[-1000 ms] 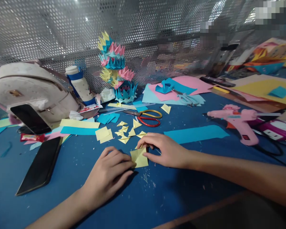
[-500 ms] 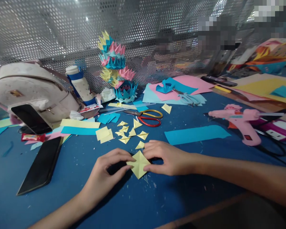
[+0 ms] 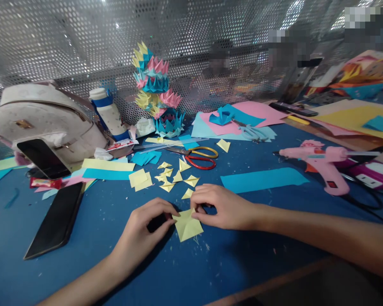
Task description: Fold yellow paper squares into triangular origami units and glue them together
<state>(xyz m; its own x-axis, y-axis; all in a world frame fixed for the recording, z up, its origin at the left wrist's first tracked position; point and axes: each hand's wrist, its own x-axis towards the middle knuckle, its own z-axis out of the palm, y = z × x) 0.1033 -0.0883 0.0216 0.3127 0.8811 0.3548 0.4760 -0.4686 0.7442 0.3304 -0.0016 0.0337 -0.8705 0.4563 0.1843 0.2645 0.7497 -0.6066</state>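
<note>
A creased square of yellow paper (image 3: 188,226) is held low over the blue table (image 3: 140,272). My left hand (image 3: 153,221) pinches its upper left corner between thumb and fingers. At the upper right corner, my right hand (image 3: 215,207) grips the paper the same way. Just beyond the hands lie several small folded yellow paper pieces (image 3: 167,185), and one folded piece (image 3: 187,194) sits beside my right fingertips. To their left rests a small stack of yellow paper squares (image 3: 141,180).
Scissors (image 3: 201,158) with red and yellow handles lie behind the folded pieces. A blue paper strip (image 3: 261,179) and a pink glue gun (image 3: 322,163) are on the right. Phones (image 3: 55,223), a backpack (image 3: 44,119) and a bottle (image 3: 108,114) stand left. A paper lotus tower (image 3: 169,121) rises behind.
The yellow square has turned from a diamond position so one edge now faces my hands' far side. My right hand has shifted its pinch to the upper right corner.
</note>
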